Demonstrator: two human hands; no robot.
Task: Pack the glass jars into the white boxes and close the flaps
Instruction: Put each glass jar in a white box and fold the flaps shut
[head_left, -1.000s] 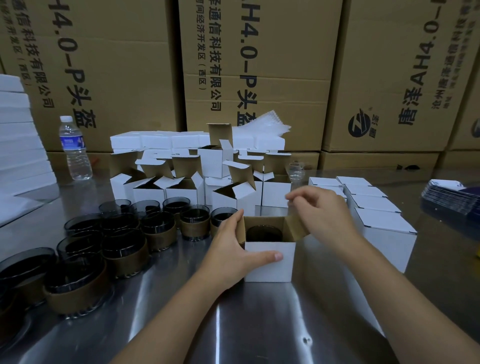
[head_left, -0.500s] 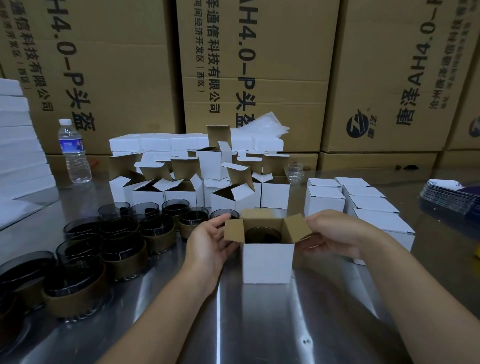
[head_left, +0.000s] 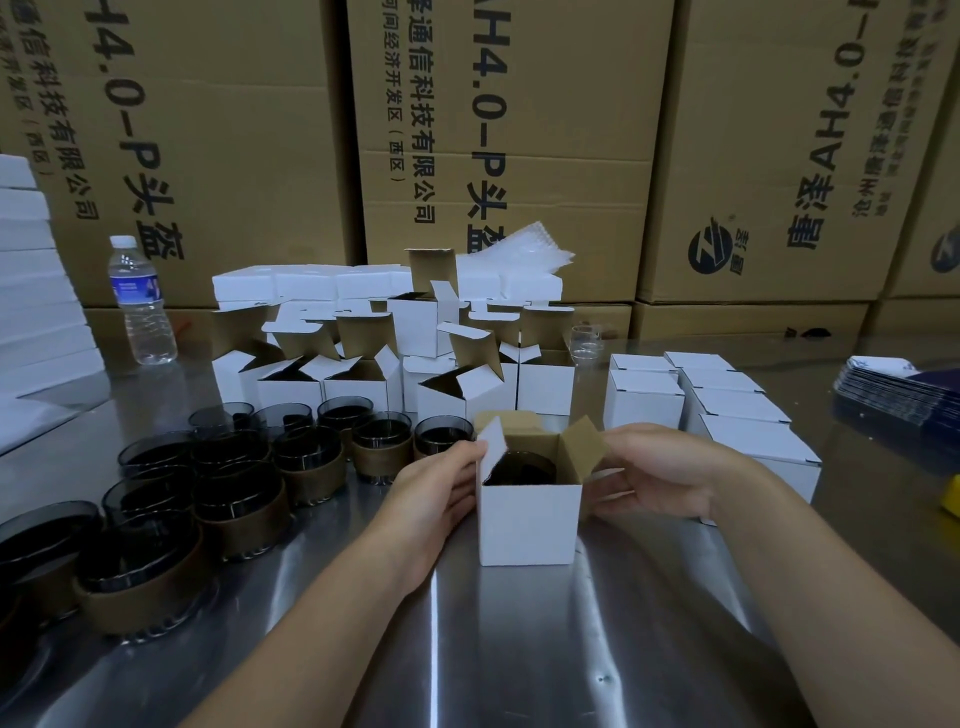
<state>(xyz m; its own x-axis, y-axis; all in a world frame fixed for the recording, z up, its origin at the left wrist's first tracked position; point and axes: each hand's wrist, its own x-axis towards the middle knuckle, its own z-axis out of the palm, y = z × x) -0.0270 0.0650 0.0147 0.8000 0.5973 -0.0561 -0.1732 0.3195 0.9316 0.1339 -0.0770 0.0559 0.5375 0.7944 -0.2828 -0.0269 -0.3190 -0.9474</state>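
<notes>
A white box (head_left: 529, 522) stands on the steel table in front of me with a dark glass jar (head_left: 522, 468) inside it. My left hand (head_left: 435, 493) presses the box's left side and tips the left flap (head_left: 492, 447) upward and inward. On the box's right side, my right hand (head_left: 657, 474) holds the brown-lined right flap (head_left: 586, 451), which still stands out. The back flap is upright. Several dark glass jars with brown sleeves (head_left: 236, 506) crowd the table to the left.
Several open white boxes (head_left: 358, 379) stand behind the jars and several closed ones (head_left: 727, 415) sit to the right. A water bottle (head_left: 140, 304) stands at back left, a stack of dark cards (head_left: 898, 395) at far right, and big brown cartons (head_left: 509, 145) form the back wall.
Both hands dropped from the box's top to its sides. The left flap has swung from lying outward to standing up and leaning inward.
</notes>
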